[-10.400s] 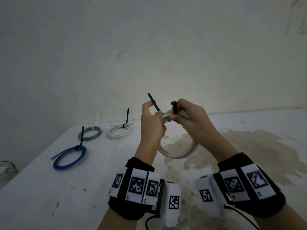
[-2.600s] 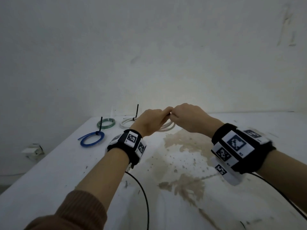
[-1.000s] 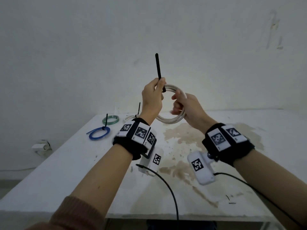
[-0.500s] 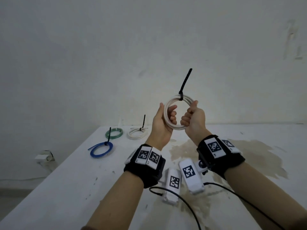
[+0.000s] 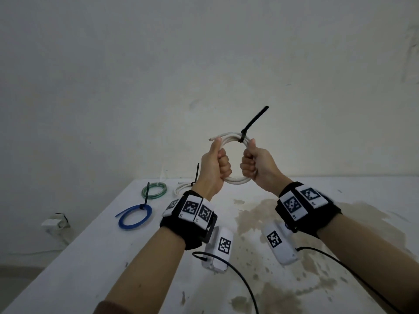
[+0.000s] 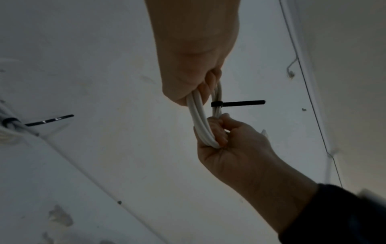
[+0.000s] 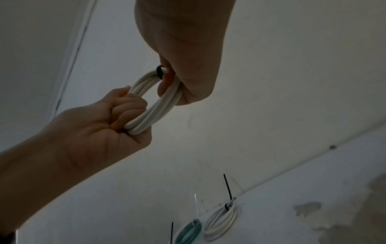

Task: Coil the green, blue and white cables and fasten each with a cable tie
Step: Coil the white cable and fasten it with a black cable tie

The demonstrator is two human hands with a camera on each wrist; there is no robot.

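I'm counting four tied coils: left hand point(image 5: 214, 165) and right hand point(image 5: 255, 165) are gripping one white coil point(image 5: 229, 141) aloft; green coil point(image 5: 154, 190), blue coil point(image 5: 135, 217), second white coil point(image 7: 221, 219) are lying on table point(image 5: 90, 257). No readable text.

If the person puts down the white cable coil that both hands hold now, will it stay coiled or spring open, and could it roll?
The white cable coil will probably stay coiled: a black cable tie binds its strands. One loose end sticks out and may spring slightly. Laid flat like the tied white coil on the table, it should not roll.
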